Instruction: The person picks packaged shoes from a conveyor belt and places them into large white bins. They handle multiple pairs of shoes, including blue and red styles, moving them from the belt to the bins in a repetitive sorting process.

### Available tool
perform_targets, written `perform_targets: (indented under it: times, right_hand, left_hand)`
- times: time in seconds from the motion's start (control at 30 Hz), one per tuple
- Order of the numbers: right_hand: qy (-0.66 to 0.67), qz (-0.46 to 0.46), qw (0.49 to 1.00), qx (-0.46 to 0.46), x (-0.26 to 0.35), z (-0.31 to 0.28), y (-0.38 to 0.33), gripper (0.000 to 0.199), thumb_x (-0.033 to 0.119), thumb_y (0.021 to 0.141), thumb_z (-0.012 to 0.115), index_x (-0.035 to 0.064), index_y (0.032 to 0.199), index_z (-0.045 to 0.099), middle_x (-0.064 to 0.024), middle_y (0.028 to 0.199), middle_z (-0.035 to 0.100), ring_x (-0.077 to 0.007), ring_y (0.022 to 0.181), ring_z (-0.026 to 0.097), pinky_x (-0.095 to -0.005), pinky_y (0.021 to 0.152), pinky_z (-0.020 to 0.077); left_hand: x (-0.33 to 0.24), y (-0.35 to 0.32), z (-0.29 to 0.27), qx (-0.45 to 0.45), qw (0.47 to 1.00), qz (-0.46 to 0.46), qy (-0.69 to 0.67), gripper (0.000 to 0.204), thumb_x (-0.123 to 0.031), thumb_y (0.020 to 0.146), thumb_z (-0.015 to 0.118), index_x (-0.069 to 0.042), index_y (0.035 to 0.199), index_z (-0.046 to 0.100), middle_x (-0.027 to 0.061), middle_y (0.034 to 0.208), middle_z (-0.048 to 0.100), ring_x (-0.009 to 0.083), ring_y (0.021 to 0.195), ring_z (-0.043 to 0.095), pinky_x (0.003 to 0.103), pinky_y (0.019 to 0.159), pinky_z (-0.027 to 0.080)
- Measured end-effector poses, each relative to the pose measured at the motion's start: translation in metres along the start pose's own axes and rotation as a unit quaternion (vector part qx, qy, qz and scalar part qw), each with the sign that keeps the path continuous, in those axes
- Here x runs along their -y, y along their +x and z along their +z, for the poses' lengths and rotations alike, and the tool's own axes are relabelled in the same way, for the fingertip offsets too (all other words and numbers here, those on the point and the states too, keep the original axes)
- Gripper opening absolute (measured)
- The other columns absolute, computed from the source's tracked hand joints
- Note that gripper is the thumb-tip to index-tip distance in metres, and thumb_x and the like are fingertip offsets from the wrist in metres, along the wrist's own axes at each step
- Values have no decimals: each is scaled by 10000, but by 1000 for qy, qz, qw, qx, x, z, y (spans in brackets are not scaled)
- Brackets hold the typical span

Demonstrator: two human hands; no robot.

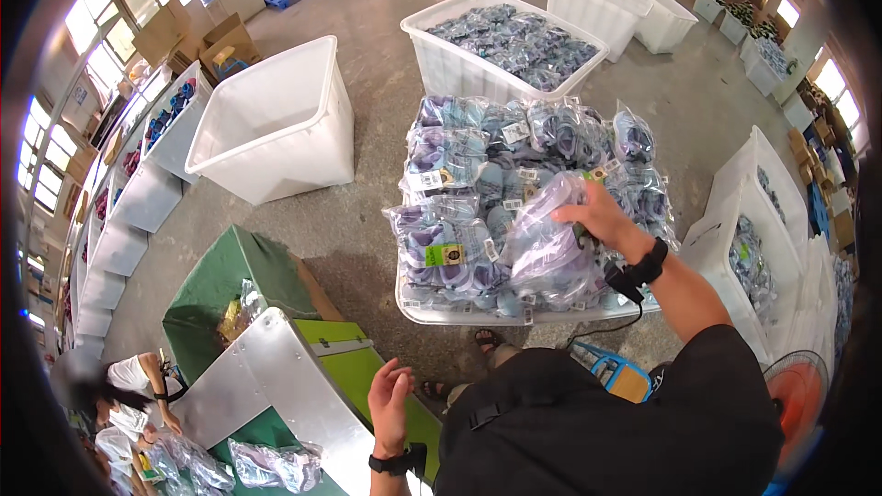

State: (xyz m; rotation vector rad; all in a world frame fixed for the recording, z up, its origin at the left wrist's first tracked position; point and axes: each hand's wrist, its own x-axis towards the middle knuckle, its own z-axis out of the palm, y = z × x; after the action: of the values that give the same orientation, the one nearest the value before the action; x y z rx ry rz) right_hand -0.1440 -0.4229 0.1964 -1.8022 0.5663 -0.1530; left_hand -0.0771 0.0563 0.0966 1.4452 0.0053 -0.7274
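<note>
My right hand (602,218) is closed on the top of a clear plastic bag of lilac shoes (549,243), which look like clogs. It holds the bag over a large white tub (459,314) heaped with similar bags of purple and grey-blue shoes (441,165). Some of those bags carry green or white labels. My left hand (391,397) is raised near the metal-topped workbench (303,377), holding nothing, its fingers apart and slightly bent. Both wrists wear black bands, and a cable hangs from the right one.
A second full white tub (503,81) stands beyond, with an empty white tub (276,119) to its left. More tubs (749,248) line the right, near a red fan (796,395). A blue-framed stool (611,377) stands by my feet. At lower left, a person (138,386) works over bagged shoes.
</note>
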Motion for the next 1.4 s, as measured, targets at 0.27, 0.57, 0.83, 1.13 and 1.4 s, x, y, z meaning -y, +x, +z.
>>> perform_targets:
  times: [0.27, 0.57, 0.83, 1.13, 1.4]
  right_hand:
    - [-365, 36, 928, -60, -72, 78, 77, 982, 707, 796, 714, -87, 1320, 472, -303, 1223, 641, -456, 1089, 670, -500, 889, 553]
    - [-369, -137, 916, -71, -113, 111, 25, 1210, 600, 751, 837, 92, 1629, 178, -225, 1429, 489, -419, 1313, 488, -557, 1085, 364]
    - [-351, -153, 913, -140, -115, 119, 33, 1073, 161, 659, 824, 112, 1585, 284, -200, 1284, 554, -419, 1204, 531, -492, 1049, 427]
    - [-441, -161, 881, -67, -100, 90, 19, 927, 125, 651, 790, 138, 1497, 413, -130, 1224, 526, -369, 1208, 510, -496, 1027, 420]
    - [-377, -213, 900, -56, -147, 113, 22, 967, 215, 646, 870, 83, 1504, 444, -154, 1391, 548, -367, 1307, 500, -462, 1138, 389]
  left_hand:
    - [71, -44, -35, -159, 984, -11, 81, 407, -183, 1005, 683, 34, 1332, 572, 88, 1040, 699, 137, 884, 652, 266, 758, 527]
    - [145, -113, -79, -257, 952, -65, 155, 401, -150, 968, 686, 82, 1283, 599, 147, 1019, 726, 180, 882, 694, 291, 778, 556]
    - [166, -113, -125, -263, 955, -49, 130, 358, -115, 957, 697, 53, 1265, 625, 114, 968, 717, 136, 808, 661, 267, 705, 539]
    - [179, -123, -176, -298, 945, -42, 131, 357, -138, 960, 676, 37, 1267, 628, 105, 957, 704, 133, 770, 671, 261, 642, 525]
    - [178, -140, -236, -318, 931, -60, 169, 400, -173, 978, 674, -20, 1337, 586, 129, 1192, 591, 201, 1045, 624, 360, 919, 537]
